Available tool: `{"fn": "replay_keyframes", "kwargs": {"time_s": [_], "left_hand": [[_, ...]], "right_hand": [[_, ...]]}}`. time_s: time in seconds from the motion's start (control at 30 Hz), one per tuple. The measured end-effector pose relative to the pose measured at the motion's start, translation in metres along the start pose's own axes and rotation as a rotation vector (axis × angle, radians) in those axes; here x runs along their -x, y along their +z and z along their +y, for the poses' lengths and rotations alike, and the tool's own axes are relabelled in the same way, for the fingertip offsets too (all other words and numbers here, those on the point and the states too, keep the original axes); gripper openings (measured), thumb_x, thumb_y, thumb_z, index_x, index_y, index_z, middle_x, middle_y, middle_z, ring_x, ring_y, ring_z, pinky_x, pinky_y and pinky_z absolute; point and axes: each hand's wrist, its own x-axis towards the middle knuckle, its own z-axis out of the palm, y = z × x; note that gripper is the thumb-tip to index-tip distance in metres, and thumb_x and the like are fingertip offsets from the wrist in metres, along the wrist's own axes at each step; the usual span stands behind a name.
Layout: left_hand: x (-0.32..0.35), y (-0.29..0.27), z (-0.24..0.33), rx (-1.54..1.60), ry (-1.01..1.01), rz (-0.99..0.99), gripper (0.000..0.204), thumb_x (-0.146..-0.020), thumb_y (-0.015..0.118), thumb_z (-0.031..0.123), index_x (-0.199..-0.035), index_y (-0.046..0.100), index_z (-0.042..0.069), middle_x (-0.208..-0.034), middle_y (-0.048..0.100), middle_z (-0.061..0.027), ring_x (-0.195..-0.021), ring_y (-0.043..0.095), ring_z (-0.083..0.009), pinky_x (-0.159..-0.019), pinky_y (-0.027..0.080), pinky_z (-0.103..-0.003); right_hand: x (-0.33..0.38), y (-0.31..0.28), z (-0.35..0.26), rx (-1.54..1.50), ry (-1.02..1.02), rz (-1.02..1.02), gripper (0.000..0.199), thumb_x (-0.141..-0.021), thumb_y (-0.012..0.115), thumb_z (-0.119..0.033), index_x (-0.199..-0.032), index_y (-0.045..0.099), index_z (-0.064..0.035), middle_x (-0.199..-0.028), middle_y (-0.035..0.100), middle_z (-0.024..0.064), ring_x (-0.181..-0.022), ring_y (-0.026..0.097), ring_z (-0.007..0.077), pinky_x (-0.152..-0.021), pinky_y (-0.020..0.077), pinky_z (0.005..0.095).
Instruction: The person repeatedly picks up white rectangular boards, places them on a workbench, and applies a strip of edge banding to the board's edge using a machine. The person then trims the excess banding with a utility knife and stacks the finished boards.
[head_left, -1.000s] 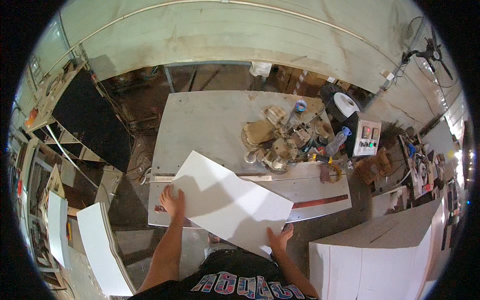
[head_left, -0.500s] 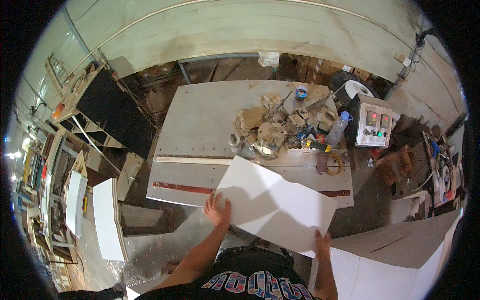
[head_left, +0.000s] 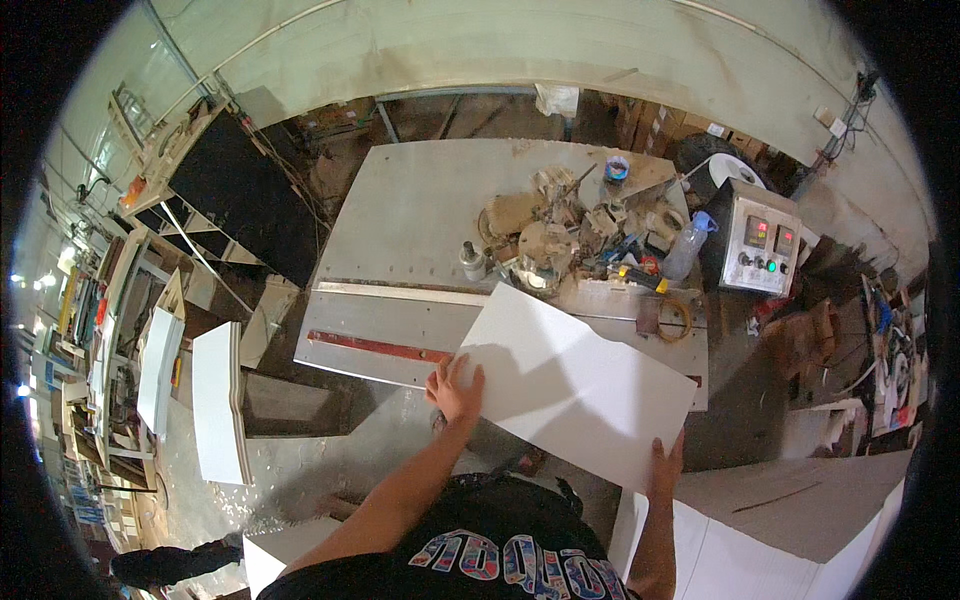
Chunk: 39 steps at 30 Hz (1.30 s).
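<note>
A white flat panel (head_left: 580, 385) with a notch in its far edge is held slantwise between my two hands, over the near edge of the grey work table (head_left: 390, 235). My left hand (head_left: 457, 388) grips the panel's left edge, fingers spread on its top face, with the thumb side toward the panel. My right hand (head_left: 664, 466) clasps its near right corner, and the fingers underneath are hidden. Beneath the panel's left side, a red strip (head_left: 370, 346) runs along the table's near part.
A dusty motor-like machine (head_left: 530, 235) and tools crowd the table's right half, near a clear bottle (head_left: 690, 245). A control box (head_left: 757, 243) stands at right. White panels stand at left (head_left: 217, 405) and lie at lower right (head_left: 740, 555). A dark-clothed limb (head_left: 180, 565) shows at lower left.
The panel and both hands have shifted slightly right in the picture, while the surroundings have shifted too as my head turned. Both hands keep their hold on the panel.
</note>
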Motion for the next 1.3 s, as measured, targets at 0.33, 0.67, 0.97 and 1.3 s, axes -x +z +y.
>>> {"fn": "replay_keyframes", "kwargs": {"time_s": [0.33, 0.67, 0.97, 1.3], "left_hand": [[-0.018, -0.010, -0.024, -0.065, -0.091, -0.020, 0.048, -0.088, 0.089, 0.049, -0.132, 0.083, 0.029, -0.153, 0.065, 0.0036, -0.145, 0.048, -0.0363, -0.125, 0.029, -0.059], [-0.089, -0.020, -0.049, -0.043, -0.087, 0.107, 0.041, -0.085, 0.093, 0.047, -0.121, 0.084, 0.031, -0.150, 0.066, 0.0028, -0.151, 0.047, -0.0326, -0.130, 0.022, -0.065], [-0.149, -0.038, -0.089, -0.102, -0.055, 0.107, 0.039, -0.083, 0.095, 0.045, -0.118, 0.084, 0.030, -0.154, 0.066, 0.0001, -0.156, 0.046, -0.0348, -0.132, 0.017, -0.071], [-0.211, -0.049, -0.140, -0.081, -0.036, 0.139, 0.039, -0.086, 0.094, 0.046, -0.118, 0.086, 0.026, -0.159, 0.065, -0.0020, -0.160, 0.041, -0.0412, -0.133, 0.014, -0.074]], "right_hand": [[-0.033, 0.025, 0.002, 0.302, 0.028, -0.002, 0.083, -0.107, 0.075, -0.012, -0.178, 0.034, -0.0083, -0.167, 0.054, 0.0214, -0.147, 0.055, 0.0339, -0.120, 0.0481, 0.0466], [-0.036, 0.095, 0.003, 0.121, 0.075, -0.005, 0.083, -0.106, 0.076, -0.010, -0.178, 0.035, -0.0089, -0.167, 0.054, 0.0179, -0.140, 0.060, 0.0300, -0.114, 0.0536, 0.0454], [-0.021, 0.162, 0.025, 0.320, 0.104, 0.154, 0.079, -0.105, 0.078, -0.010, -0.175, 0.041, -0.0071, -0.165, 0.058, 0.0191, -0.143, 0.059, 0.0307, -0.118, 0.0513, 0.0437], [0.005, 0.241, 0.006, 0.245, 0.109, 0.099, 0.085, -0.107, 0.078, -0.015, -0.179, 0.033, -0.0074, -0.174, 0.047, 0.0198, -0.150, 0.052, 0.0328, -0.124, 0.0452, 0.0482]]}}
